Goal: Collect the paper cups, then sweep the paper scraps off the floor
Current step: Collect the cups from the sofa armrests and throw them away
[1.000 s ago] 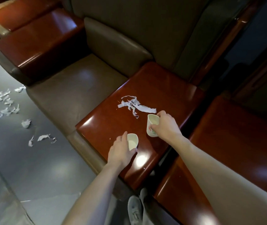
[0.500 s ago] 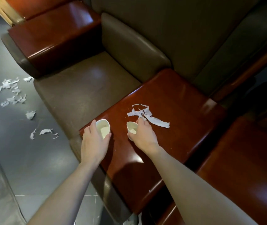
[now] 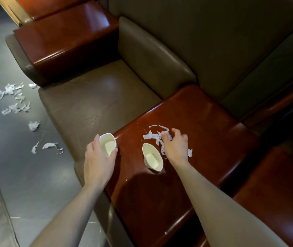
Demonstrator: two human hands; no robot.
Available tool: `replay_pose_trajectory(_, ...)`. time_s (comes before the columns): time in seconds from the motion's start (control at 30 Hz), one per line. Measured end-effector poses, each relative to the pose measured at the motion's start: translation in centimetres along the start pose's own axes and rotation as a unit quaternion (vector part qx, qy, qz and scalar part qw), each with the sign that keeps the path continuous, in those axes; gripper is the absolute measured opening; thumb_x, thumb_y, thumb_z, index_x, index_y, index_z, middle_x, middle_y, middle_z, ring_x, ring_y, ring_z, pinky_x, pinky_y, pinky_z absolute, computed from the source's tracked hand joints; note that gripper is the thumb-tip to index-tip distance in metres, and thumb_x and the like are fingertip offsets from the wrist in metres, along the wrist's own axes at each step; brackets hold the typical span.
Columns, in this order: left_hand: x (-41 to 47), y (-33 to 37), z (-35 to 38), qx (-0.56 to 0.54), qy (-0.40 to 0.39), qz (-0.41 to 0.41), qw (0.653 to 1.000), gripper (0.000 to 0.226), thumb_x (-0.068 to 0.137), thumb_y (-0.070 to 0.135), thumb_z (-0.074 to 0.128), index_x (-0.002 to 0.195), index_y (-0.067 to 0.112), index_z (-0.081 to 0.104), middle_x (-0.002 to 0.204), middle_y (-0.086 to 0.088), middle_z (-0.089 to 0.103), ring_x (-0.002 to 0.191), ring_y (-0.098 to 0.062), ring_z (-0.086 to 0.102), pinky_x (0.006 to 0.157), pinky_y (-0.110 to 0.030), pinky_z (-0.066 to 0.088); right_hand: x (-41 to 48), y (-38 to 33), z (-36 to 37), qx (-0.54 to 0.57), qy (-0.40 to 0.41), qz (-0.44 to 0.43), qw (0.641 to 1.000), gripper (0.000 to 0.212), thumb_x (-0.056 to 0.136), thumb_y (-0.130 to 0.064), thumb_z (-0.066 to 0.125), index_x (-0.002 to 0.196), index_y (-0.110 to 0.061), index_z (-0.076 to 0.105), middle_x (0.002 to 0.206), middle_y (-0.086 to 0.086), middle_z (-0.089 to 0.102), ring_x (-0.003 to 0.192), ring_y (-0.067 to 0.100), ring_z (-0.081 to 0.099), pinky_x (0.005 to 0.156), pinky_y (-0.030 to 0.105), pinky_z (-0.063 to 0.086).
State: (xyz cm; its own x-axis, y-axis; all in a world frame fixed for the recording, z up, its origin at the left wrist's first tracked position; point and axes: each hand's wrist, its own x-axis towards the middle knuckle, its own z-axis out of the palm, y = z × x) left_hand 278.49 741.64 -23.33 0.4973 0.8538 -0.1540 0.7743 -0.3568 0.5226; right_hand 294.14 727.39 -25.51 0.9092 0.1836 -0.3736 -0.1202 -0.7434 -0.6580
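Fingers (image 3: pixel 92 145) of the left hand (image 3: pixel 98 163) are wrapped round 1 paper cup (image 3: pixel 107 144), held at the left edge of the wooden armrest (image 3: pixel 204 131). The right hand (image 3: pixel 175 148) is over the armrest's middle, its fingers (image 3: pixel 178 133) bent down onto some paper strips (image 3: pixel 157 137); whether they already pinch them I cannot tell. The second cup (image 3: pixel 152 158) sits free on the armrest between the 2 hands, just left of the right wrist. I judge the right hand is the nearer one to it. Its base is hard to see, so upright or tilted is unclear. More paper scraps (image 3: pixel 15 98) lie on the floor (image 3: pixel 35 175), well left of the armrest.
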Motion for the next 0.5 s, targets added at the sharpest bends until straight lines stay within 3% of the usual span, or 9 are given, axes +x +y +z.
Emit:
replay_pose_trajectory(0.07,0.4,0.1,0.3,-0.015,0.003,0.009,1.000,0.072,0.089,0.040,0.063,0.148,0.016,0.030,0.141,-0.011,0.041,0.129,-0.028,0.041,0.101,-0.041,0.038,1.6,0.3,0.2,-0.019,-0.064,0.028,0.997,0.060,0.096,-0.039,0.052,0.149,-0.026,0.028,0.145,0.014,0.034,0.120,0.028,0.053,0.080,0.025,0.047)
replay_pose_trajectory(0.13,0.7,0.2,0.7,-0.017,0.005,0.019,1.000,0.072,0.089,0.041,0.063,0.148,0.015,0.030,0.141,-0.011,0.041,0.128,-0.028,0.043,0.100,-0.042,0.040,3.1,0.4,0.7,-0.023,-0.112,0.047,0.992,0.069,0.094,-0.034,0.059,0.151,-0.031,0.021,0.149,0.015,0.030,0.127,0.034,0.047,0.091,0.037,0.051)
replay_pose_trajectory(0.23,1.0,0.2,1.4,-0.022,0.007,0.020,1.000,0.072,0.089,0.041,0.063,0.148,0.016,0.031,0.141,-0.009,0.042,0.128,-0.026,0.043,0.099,-0.042,0.041,5.0,0.2,1.6,-0.119,-0.154,0.018,0.981,0.078,0.086,-0.032,0.070,0.149,-0.033,0.024,0.145,0.013,0.035,0.125,0.032,0.048,0.095,0.040,0.048)
replay_pose_trajectory(0.27,1.1,0.2,1.7,-0.026,0.007,0.018,0.999,0.072,0.089,0.041,0.063,0.148,0.016,0.031,0.141,-0.009,0.042,0.128,-0.026,0.043,0.099,-0.041,0.041,5.4,0.2,2.0,-0.154,-0.159,-0.006,0.975,0.072,0.084,-0.031,0.072,0.144,-0.031,0.033,0.140,0.012,0.041,0.120,0.030,0.053,0.093,0.038,0.048)
replay_pose_trajectory(0.33,1.1,0.3,2.1,-0.032,0.003,0.013,0.999,0.072,0.089,0.041,0.063,0.148,0.017,0.030,0.143,-0.008,0.041,0.129,-0.025,0.042,0.100,-0.041,0.040,5.9,0.5,2.7,-0.179,-0.158,-0.051,0.970,0.040,0.084,-0.026,0.073,0.119,-0.021,0.055,0.119,0.007,0.057,0.099,0.021,0.061,0.082,0.033,0.052)
replay_pose_trajectory(0.4,1.2,0.2,2.3,-0.034,-0.001,0.008,0.999,0.072,0.089,0.041,0.063,0.149,0.017,0.030,0.143,-0.008,0.040,0.130,-0.025,0.041,0.101,-0.040,0.039,5.7,0.9,2.9,-0.154,-0.163,-0.045,0.973,0.011,0.087,-0.022,0.070,0.092,-0.015,0.062,0.095,0.003,0.066,0.075,0.012,0.061,0.064,0.025,0.051)
replay_pose_trajectory(0.47,1.0,0.2,2.5,-0.034,-0.003,0.007,0.999,0.071,0.089,0.039,0.063,0.148,0.016,0.031,0.143,-0.008,0.040,0.130,-0.024,0.040,0.102,-0.039,0.038,5.7,1.5,2.3,-0.054,-0.164,0.003,0.985,0.012,0.088,-0.019,0.068,0.078,-0.015,0.062,0.079,0.002,0.065,0.063,0.009,0.058,0.057,0.025,0.050)
replay_pose_trajectory(0.5,0.8,0.2,2.6,-0.033,-0.004,0.008,0.999,0.071,0.089,0.038,0.064,0.148,0.016,0.031,0.143,-0.008,0.041,0.131,-0.025,0.040,0.102,-0.039,0.038,5.8,1.7,1.8,0.032,-0.164,0.038,0.985,0.013,0.089,-0.017,0.068,0.077,-0.013,0.063,0.076,0.002,0.066,0.064,0.010,0.060,0.062,0.027,0.054)
